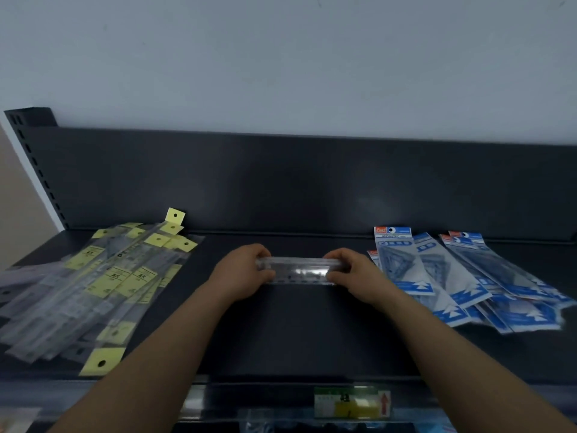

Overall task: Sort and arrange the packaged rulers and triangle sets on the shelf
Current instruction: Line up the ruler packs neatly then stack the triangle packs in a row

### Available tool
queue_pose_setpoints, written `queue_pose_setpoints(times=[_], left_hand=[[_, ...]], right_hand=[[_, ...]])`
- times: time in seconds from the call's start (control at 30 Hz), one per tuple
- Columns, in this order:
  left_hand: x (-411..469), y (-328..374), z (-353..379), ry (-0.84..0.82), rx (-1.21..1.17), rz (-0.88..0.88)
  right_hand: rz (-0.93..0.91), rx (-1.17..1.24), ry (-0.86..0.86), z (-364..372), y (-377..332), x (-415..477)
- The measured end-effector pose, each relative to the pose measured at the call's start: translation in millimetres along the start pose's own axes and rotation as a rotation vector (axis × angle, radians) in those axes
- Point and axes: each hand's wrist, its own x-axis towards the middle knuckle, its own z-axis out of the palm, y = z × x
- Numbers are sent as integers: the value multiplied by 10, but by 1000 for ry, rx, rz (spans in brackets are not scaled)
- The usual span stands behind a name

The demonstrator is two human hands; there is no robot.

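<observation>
A bundle of clear plastic rulers (pixel 298 270) lies crosswise at the middle of the dark shelf (pixel 296 332). My left hand (pixel 242 273) grips its left end and my right hand (pixel 354 273) grips its right end, fingers curled over the top edge. To the left a loose pile of clear ruler packs with yellow header tags (pixel 103 282) is fanned out. On the right lies an overlapping heap of blue-and-white triangle set packs (pixel 462 276).
The shelf's black back panel (pixel 312 182) rises behind everything, with a perforated upright (pixel 34 164) at the far left. A green and yellow price label (pixel 351 401) sits on the shelf's front rail. More packaged goods show dimly below the rail.
</observation>
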Motion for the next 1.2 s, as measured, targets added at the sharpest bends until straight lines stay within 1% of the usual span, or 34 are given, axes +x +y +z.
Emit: queue_pose_setpoints(times=[0.17,0.37,0.43,0.5,0.57,0.63,0.7,0.77,0.87,0.93,1.13,1.2], left_hand=[[267,229,280,1,-79,34],[516,445,473,-7,-89,117],[601,478,503,5,-70,144],[686,493,497,18,0,154],[776,480,471,38,147,162],[861,448,445,45,316,183],[939,413,453,41,457,223],[980,404,495,32,533,264],[958,426,580,-12,529,309],[903,424,634,-51,511,321],[699,431,645,-182,469,251],[599,446,623,-203,471,245]], right_hand=[[69,27,63,-299,257,76],[99,85,147,-592,500,161],[105,66,179,-643,544,224],[107,4,192,-644,542,314],[119,-84,178,-611,514,427],[132,-246,146,-578,482,557],[139,-468,125,-554,441,675],[133,-597,90,-516,403,761],[110,-689,11,-426,419,808],[84,-753,-7,-361,463,774],[-5,-869,-70,-328,554,498],[-16,-888,-94,-354,556,412]])
